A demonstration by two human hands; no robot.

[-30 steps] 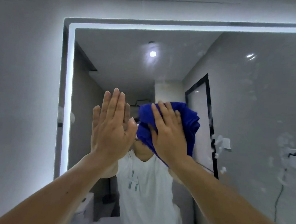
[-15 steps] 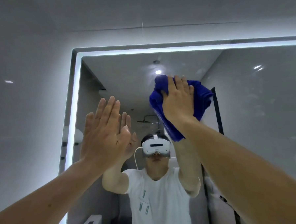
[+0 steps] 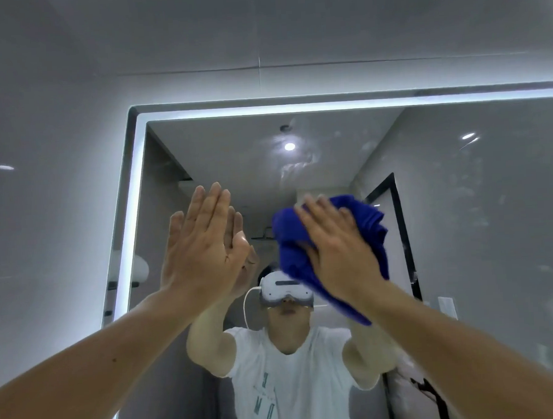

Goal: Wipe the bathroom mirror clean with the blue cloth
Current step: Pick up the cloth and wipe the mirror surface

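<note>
**Both hands on the mirror, blue cloth under the right palm**

Nearest my viewpoint, two bare forearms rise from the lower corners of the head view toward the mirror. The left hand is spread flat, fingers straight and together. It holds nothing, and its palm lies against the glass just inside the mirror's lit left border. I read it as touching, since its reflection meets it at the fingertips.

The right hand sits nearer the mirror's middle, at about the same height. Its fingers are extended rather than curled, and they press the blue cloth against the glass. The cloth is bunched. It spills out past the fingertips on both sides, and a corner hangs below the wrist. I cannot see the thumb behind the cloth.

Between the cloth and the mirror's top edge, pale smears mark the glass, and fainter blotches spread across the mirror's right half.

Deeper in the mirror I see the reflected person in a white headset and a white T-shirt. There is a black door frame to the right of the cloth and a round ceiling light above it.

Beyond the mirror's border lies the grey tiled wall. A thin tile joint runs above the mirror's top edge.
</note>
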